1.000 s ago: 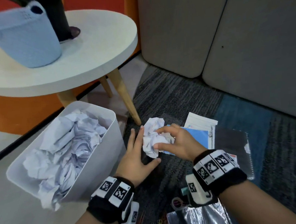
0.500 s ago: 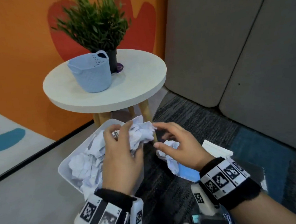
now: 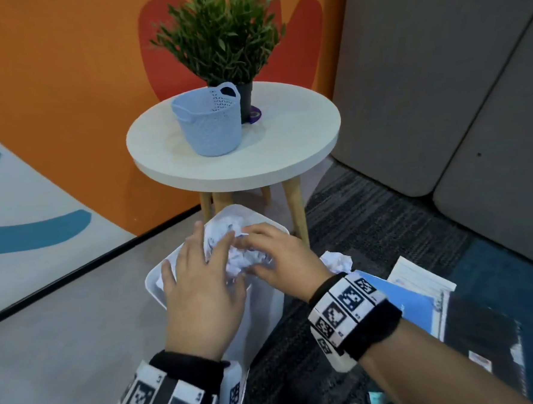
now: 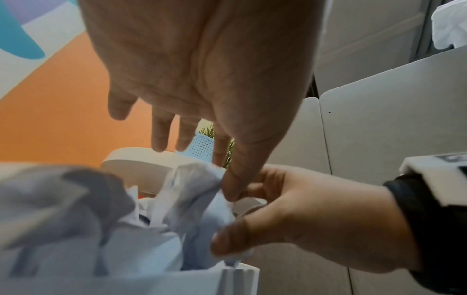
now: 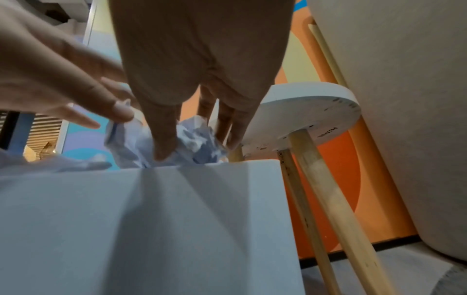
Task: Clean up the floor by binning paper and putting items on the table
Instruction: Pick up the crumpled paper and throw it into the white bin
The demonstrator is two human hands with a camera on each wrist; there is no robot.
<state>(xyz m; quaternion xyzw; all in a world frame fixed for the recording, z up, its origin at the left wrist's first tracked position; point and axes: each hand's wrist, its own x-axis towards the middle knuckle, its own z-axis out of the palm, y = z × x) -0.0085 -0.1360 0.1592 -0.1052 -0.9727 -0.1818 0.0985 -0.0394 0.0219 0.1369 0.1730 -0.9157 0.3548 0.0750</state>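
A white bin (image 3: pixel 153 280) stuffed with crumpled paper stands on the floor beside the round table (image 3: pixel 256 162). Both hands are over its mouth. My right hand (image 3: pixel 251 252) grips a crumpled paper ball (image 3: pixel 212 236) between thumb and curled fingers at the bin's near right corner. My left hand (image 3: pixel 212 255) lies over the paper with straight, spread fingers, its thumb touching the ball. In the left wrist view the right hand (image 4: pixel 237 215) pinches the paper (image 4: pixel 192 199) above the bin rim (image 4: pixel 227 273). Another crumpled ball (image 3: pixel 337 261) lies on the carpet right of the bin.
On the table stand a pale blue basket (image 3: pixel 210 124) and a potted plant (image 3: pixel 220 33). A blue notebook (image 3: pixel 415 305), a white sheet (image 3: pixel 419 276) and a dark folder (image 3: pixel 485 329) lie on the carpet at right. Grey padded panels (image 3: pixel 439 82) rise behind.
The paper picked off the carpet a second ago has been carried left to the bin. Both hands have come together over the bin's mouth, and my view has lifted toward the table.
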